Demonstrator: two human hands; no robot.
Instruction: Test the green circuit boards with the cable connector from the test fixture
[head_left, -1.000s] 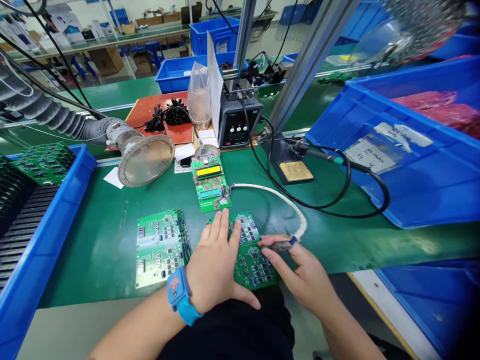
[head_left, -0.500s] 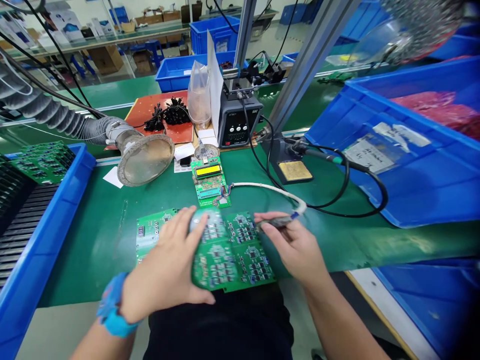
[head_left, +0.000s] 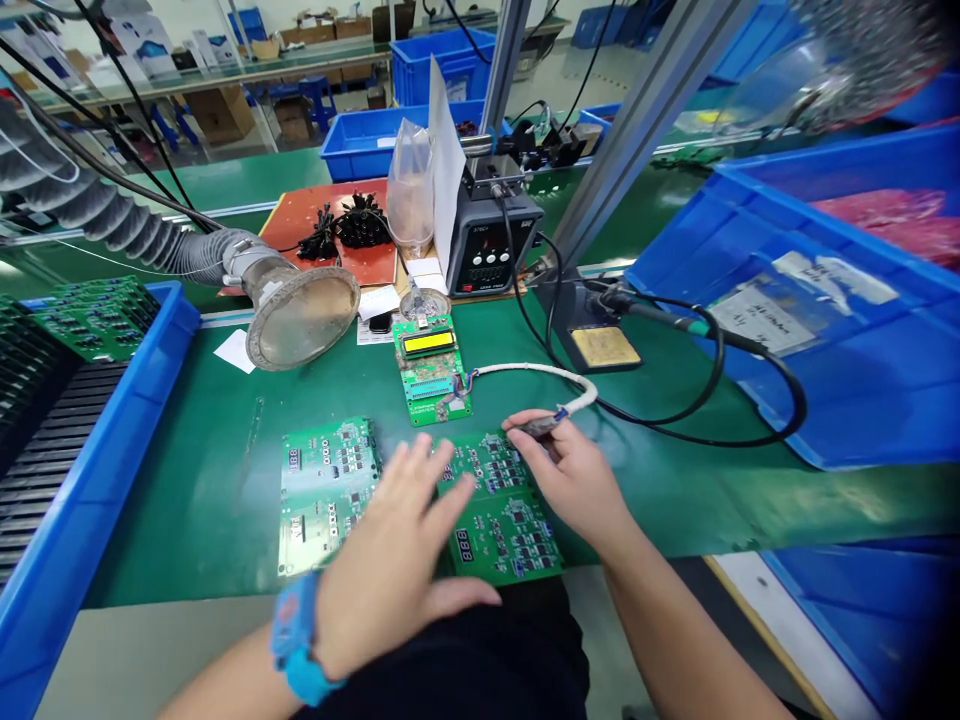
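Note:
My right hand [head_left: 566, 470] pinches a grey, wrapped probe [head_left: 541, 425] at the end of a white-sleeved cable [head_left: 540, 369]. Its tip is at the upper right edge of a green circuit board [head_left: 499, 535]; whether it touches is hidden by my fingers. With fingers spread, my left hand [head_left: 401, 545], wearing a blue wrist strap [head_left: 296, 640], hovers over the left edge of that board, slightly blurred. To its left lies a stack of similar boards [head_left: 319, 475], partly covered by the hand. Behind them, a tester board [head_left: 431, 372] with a lit yellow display joins the cable.
A soldering station [head_left: 491, 245] and an iron stand with sponge [head_left: 606, 348] stand behind. A fume duct [head_left: 304, 315] hangs at left. Blue bins [head_left: 161, 350] flank the bench, the left one with racked boards; black cables [head_left: 697, 425] loop at right.
My left hand slid a board from the right onto the left stack, then came back rightward to the right board. My right hand moved the probe up to the board's upper edge.

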